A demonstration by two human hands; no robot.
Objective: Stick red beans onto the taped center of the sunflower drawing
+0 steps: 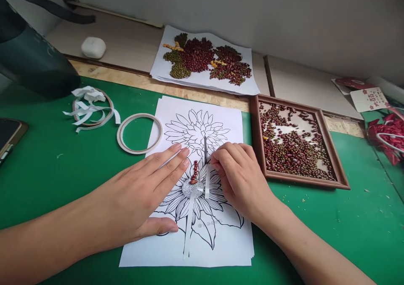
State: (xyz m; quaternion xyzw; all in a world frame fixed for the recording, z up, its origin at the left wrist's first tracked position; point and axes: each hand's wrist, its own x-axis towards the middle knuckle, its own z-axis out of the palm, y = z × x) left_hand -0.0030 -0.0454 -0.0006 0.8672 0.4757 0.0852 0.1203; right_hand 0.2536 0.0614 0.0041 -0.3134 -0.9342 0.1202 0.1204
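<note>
A sheet of paper (pixel 221 251) printed with a flower line drawing lies in front of me. My left hand (pixel 148 188) rests flat across its left side, fingers stretched out, the thumb apart below. My right hand (pixel 238 173) is closed in a pinch at the drawing's stem. From its fingertips a narrow white strip of tape (pixel 207 186) runs down over the lower flower. Left of that strip, a short row of red beans (pixel 195 171) sits above the flower's centre. Another pale strip (pixel 190 217) runs down from the centre to the lower stem.
A tape roll (pixel 118 137) overlaps the paper's left edge, near a second roll with curled scraps (pixel 91 108). On the right stands a wooden frame tray (pixel 303 183) of mixed beans. Behind lies a finished-looking bean picture (pixel 198 57). A dark bottle (pixel 34 62) and phone (pixel 9 135) are left.
</note>
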